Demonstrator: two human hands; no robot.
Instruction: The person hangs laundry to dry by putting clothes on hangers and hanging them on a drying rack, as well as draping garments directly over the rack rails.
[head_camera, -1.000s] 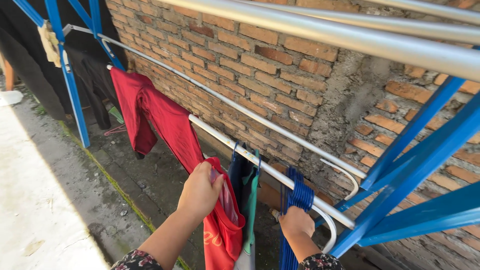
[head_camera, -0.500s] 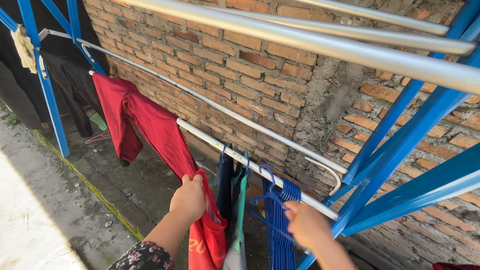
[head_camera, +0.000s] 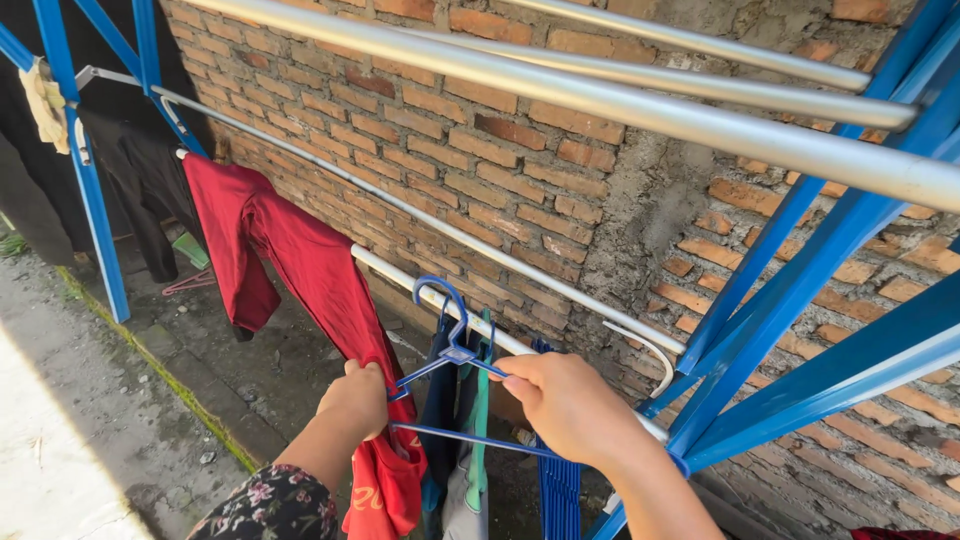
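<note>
My right hand holds a blue plastic hanger lifted off the rail, hook up, in front of the hanging clothes. My left hand grips the top of a red garment that hangs from the white lower rail, right beside the hanger's left tip. A bunch of blue hangers hangs on the same rail under my right hand. Dark blue and teal garments hang between the two hands.
A long red shirt drapes over the white rail to the left, with dark clothes beyond. Blue rack struts and silver top bars cross in front of a brick wall. Concrete ground lies at left.
My right hand has pulled one blue hanger off the bunch and raised it leftward toward the red garment. My left hand keeps its grip on the red garment.
</note>
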